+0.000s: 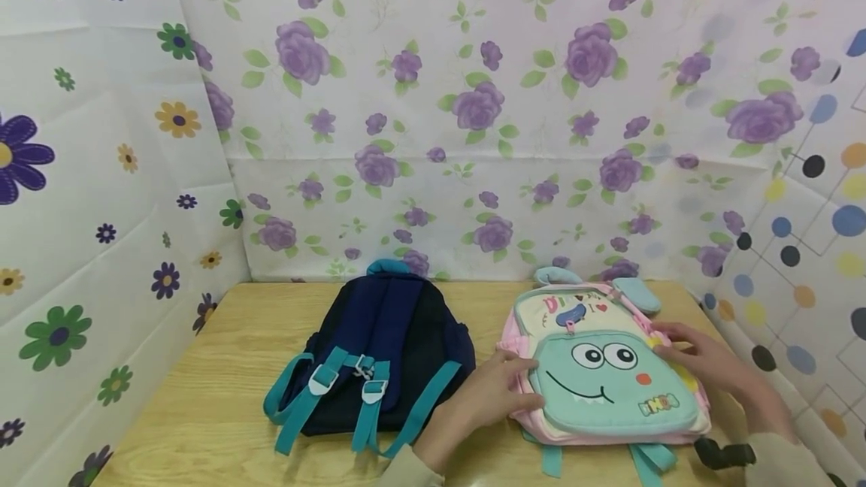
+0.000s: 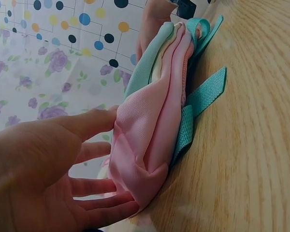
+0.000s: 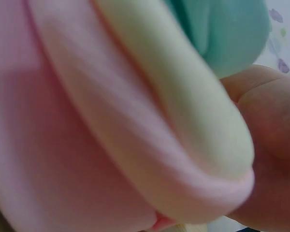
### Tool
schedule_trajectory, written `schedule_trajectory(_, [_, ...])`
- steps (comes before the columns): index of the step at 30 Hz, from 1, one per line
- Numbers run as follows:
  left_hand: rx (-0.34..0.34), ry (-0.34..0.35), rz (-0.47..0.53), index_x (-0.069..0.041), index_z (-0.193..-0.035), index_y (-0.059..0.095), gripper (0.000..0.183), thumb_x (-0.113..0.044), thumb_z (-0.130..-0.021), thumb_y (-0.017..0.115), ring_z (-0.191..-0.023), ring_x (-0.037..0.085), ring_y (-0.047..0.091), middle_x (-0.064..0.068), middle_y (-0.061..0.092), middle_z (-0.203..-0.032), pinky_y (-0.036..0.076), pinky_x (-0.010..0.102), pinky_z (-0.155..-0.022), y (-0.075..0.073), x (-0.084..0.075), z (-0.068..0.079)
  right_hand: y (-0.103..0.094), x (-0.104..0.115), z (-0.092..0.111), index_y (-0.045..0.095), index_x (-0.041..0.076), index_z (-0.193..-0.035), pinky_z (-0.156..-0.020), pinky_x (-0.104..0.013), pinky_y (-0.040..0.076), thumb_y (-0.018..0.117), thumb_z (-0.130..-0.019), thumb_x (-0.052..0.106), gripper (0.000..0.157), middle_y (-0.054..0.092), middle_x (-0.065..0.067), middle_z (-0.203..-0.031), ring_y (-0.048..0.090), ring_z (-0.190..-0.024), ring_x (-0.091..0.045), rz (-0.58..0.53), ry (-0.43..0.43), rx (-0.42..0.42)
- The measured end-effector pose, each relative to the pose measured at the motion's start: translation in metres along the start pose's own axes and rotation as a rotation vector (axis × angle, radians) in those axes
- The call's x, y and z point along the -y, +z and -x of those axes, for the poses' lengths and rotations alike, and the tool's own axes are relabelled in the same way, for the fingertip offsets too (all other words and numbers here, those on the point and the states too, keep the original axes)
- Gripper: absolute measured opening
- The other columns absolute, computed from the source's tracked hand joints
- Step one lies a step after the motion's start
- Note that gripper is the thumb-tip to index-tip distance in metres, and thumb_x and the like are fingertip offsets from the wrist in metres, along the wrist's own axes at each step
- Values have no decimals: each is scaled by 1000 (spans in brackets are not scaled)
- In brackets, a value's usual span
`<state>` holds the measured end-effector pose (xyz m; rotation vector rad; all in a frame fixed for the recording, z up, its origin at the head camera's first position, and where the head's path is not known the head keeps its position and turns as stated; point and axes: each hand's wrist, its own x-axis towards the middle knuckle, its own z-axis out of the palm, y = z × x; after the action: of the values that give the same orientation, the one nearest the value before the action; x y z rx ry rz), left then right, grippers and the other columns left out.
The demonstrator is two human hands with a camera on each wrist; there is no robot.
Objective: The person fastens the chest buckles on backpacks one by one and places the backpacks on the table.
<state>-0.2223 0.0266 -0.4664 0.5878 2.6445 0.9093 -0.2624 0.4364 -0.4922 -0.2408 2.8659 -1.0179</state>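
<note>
A pastel backpack (image 1: 609, 412) with a mint front pocket, cartoon eyes and a smile lies front side up on the table, pink along its sides. My left hand (image 1: 490, 393) touches its left side; the left wrist view shows extended fingers (image 2: 104, 187) against the pink side fabric, thumb on the upper edge. On the opposite side my right hand (image 1: 710, 367) rests at the pack's edge, fingertips near the pink strap. In the right wrist view the pack's blurred side hides most of this hand (image 3: 273, 121). Teal straps (image 1: 652, 458) stick out beneath the pack.
A dark navy backpack (image 1: 379, 322) with teal straps lies left of the pastel one, straps facing up, close to my left forearm. The wooden table (image 1: 203, 374) ends at a flower-print cloth (image 1: 433, 126) behind, with patterned cloths on both sides.
</note>
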Motion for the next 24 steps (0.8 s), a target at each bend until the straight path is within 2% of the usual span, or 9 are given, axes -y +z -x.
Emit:
schedule_trajectory(8, [2, -2, 45, -42, -139, 54, 60, -56, -84, 72, -135, 27, 46, 0, 44, -151, 43, 55, -108, 1, -1, 1, 1, 1, 2, 49, 6, -143, -75, -30, 53, 63, -97, 41, 59, 56, -22, -135, 63, -104, -26, 4, -30, -23])
schedule_trajectory(14, [4, -9, 56, -42, -138, 55, 58, -56, -84, 71, -139, 28, 44, 1, 43, -152, 42, 55, -109, 3, 0, 0, -4, 6, 3, 47, 7, -145, -74, -29, 52, 62, -97, 41, 61, 53, -22, -138, 61, -99, -17, -49, -18, -19])
schedule_trajectory(18, [-2, 13, 77, -39, -139, 56, 58, -54, -85, 72, -138, 26, 44, 2, 42, -152, 41, 53, -110, 3, 1, -1, -10, 10, 5, 43, 7, -147, -75, -30, 52, 60, -99, 39, 59, 48, -23, -141, 60, -99, -18, -93, -27, -15])
schedule_trajectory(24, [0, 18, 104, -36, -138, 56, 58, -51, -85, 74, -141, 26, 41, 3, 42, -153, 39, 53, -111, 3, 0, 0, -19, 20, 11, 38, 11, -150, -74, -34, 51, 57, -100, 41, 62, 43, -23, -147, 57, -105, -25, -108, 7, -6])
